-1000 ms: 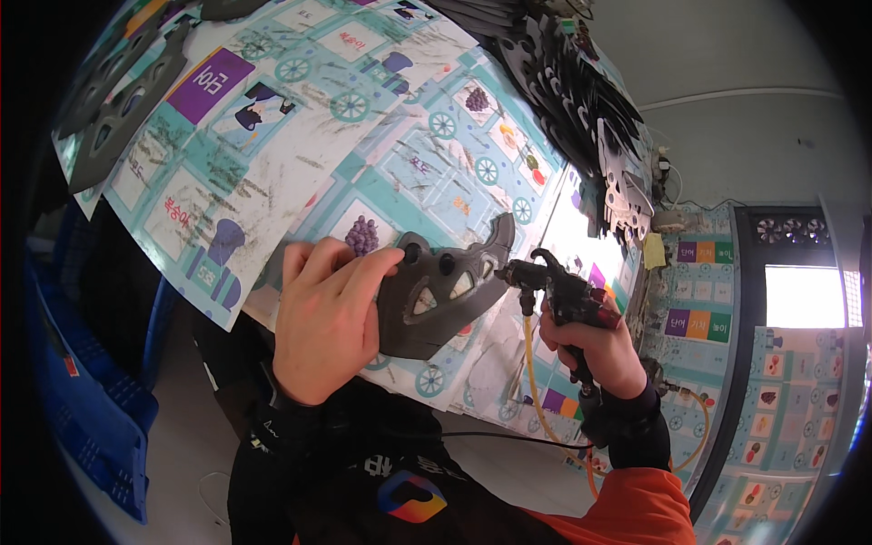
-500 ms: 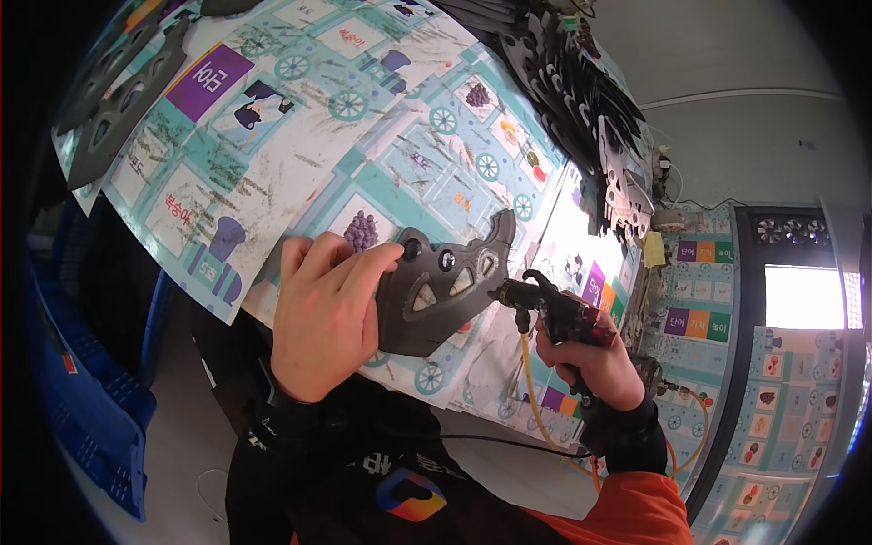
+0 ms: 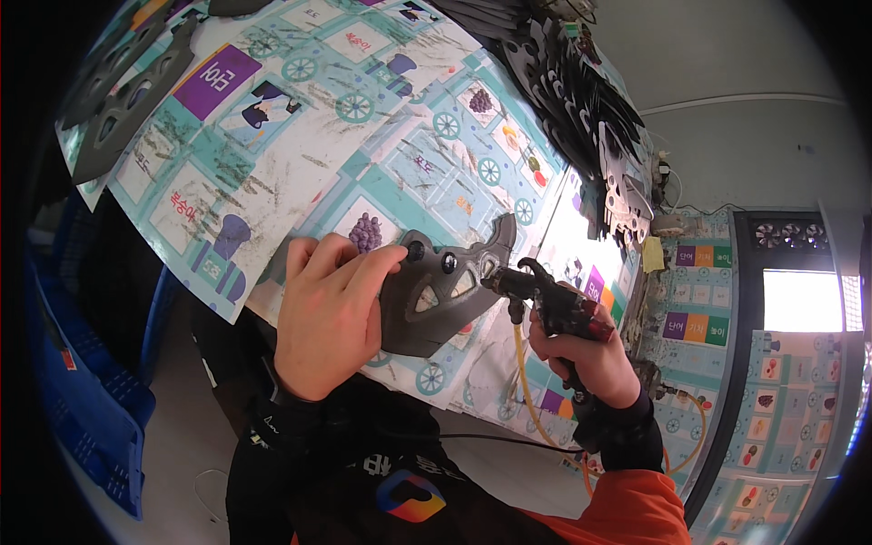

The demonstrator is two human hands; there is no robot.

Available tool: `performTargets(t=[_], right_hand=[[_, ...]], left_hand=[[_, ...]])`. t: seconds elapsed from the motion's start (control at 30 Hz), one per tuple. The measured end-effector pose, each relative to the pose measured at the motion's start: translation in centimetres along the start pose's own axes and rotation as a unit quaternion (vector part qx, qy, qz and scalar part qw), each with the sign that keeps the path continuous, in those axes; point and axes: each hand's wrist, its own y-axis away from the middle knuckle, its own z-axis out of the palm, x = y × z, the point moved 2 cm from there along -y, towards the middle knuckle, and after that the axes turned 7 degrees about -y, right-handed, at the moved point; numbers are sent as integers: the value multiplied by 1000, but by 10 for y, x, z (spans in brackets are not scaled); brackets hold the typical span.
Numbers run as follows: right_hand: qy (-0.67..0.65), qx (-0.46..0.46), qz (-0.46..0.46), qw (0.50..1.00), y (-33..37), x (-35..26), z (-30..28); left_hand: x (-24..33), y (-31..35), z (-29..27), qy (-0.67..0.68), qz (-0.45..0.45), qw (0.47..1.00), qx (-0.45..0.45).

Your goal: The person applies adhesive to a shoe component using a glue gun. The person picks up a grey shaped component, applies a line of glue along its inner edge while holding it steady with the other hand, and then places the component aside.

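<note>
- Printed paper sheets [image 3: 318, 145] are forming the work surface, their near edge slanting past the person's clothing [image 3: 336, 500].
- Near that edge, mid-view, a dark grey panel [image 3: 422, 331] is lying with its cut-out openings upward and its curved tip pointing right and away.
- Left hand [image 3: 329, 318] is bending its fingers over the panel's left end; whether the thumb is pinching from below, I cannot tell.
- Right hand [image 3: 595, 359] is wrapping around a black spray gun [image 3: 568, 311], whose nozzle is hovering by the panel's right edge; contact is unclear.
- Yellow hose [image 3: 527, 391] is hanging under the gun.
- Beyond the panel, a broad stretch of sheet is reaching toward piled dark parts [image 3: 581, 104] along the far right edge.
- Leftward, below the sheets, a blue crate [image 3: 100, 409] is standing.
</note>
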Motion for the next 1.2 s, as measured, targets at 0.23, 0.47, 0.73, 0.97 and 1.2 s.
performTargets(t=[0.23, 0.47, 0.73, 0.97, 1.2], right_hand=[[22, -18, 7, 1000, 2, -1, 7], [42, -29, 26, 998, 8, 3, 12], [49, -58, 30, 997, 13, 11, 14], [49, -49, 21, 997, 10, 9, 21], [86, -29, -2, 996, 5, 1, 33]], left_hand=[[0, 0, 0, 3, 1, 1000, 2], [-1, 0, 0, 4, 1, 1000, 1], [0, 0, 0, 10, -6, 1000, -4], [0, 0, -2, 10, -5, 1000, -1], [-2, 1, 1, 20, -1, 1000, 5]])
